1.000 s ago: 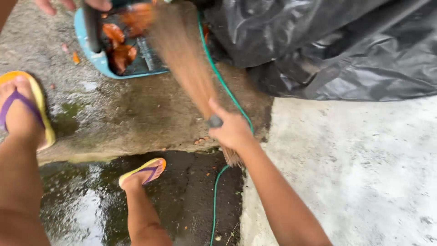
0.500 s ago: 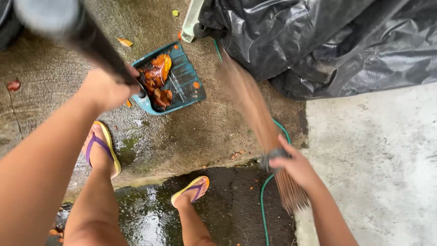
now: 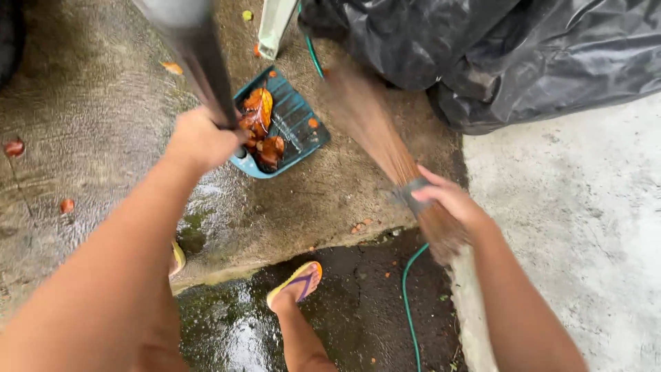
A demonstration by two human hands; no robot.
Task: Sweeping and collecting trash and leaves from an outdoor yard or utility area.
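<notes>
**Inspector:** Teal plastic dustpan (image 3: 292, 124), position and contents, please.

**Operator:** It sits on the wet, stained concrete slab (image 3: 89, 117), tilted open toward the black plastic sheeting (image 3: 482, 55). Orange-brown fallen leaves (image 3: 261, 127) lie heaped at its near end. I have my left hand (image 3: 200, 141) wrapped closed around its long dark upright handle (image 3: 203, 62).

**Inspector:** And the right?

**Operator:** My right hand (image 3: 447, 200) is clenched around the grey binding of a brown stick broom (image 3: 375, 131), whose bristles blur just beside the pan's open lip.

**Inspector:** Remaining debris?

**Operator:** Small orange bits near the slab's edge (image 3: 358, 226), and single leaves (image 3: 14, 147) well apart on the left. A green garden hose (image 3: 407, 303) runs beneath the broom, past my foot in a yellow-and-purple sandal (image 3: 297, 282).

**Inspector:** Recommendation?

**Operator:** In my judgement, hold the pan's lip flat against the slab and use short, low strokes; wet leaves cling, and the hose could snag the bristles.
</notes>
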